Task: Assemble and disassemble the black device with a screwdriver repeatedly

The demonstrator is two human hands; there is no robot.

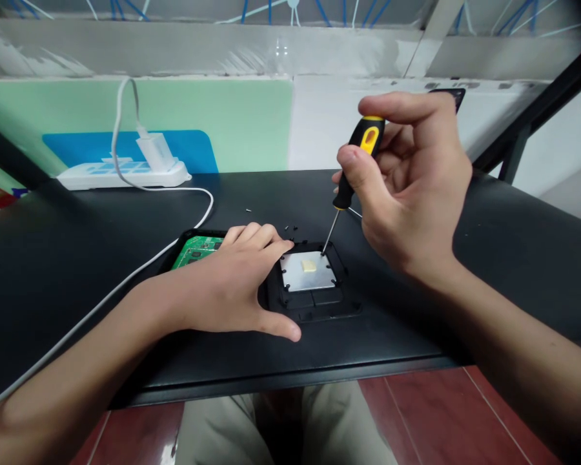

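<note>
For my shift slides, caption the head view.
Right hand holds a screwdriver, tip by the far-right corner of a silvery plate; left hand partly hides a green circuit board.

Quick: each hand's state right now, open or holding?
Left hand: open, thumb spread, over the black casing.
Right hand: closed around the yellow-and-black screwdriver.

The screwdriver handle (369, 137) is black and yellow, the plate (310, 280) silver, its pad (308, 265) pale yellow, the circuit board (196, 250) green.

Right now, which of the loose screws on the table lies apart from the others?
The leftmost screw, alone toward the power strip; the other two screws lie close together, just beyond the far edge of the black cover.
</note>
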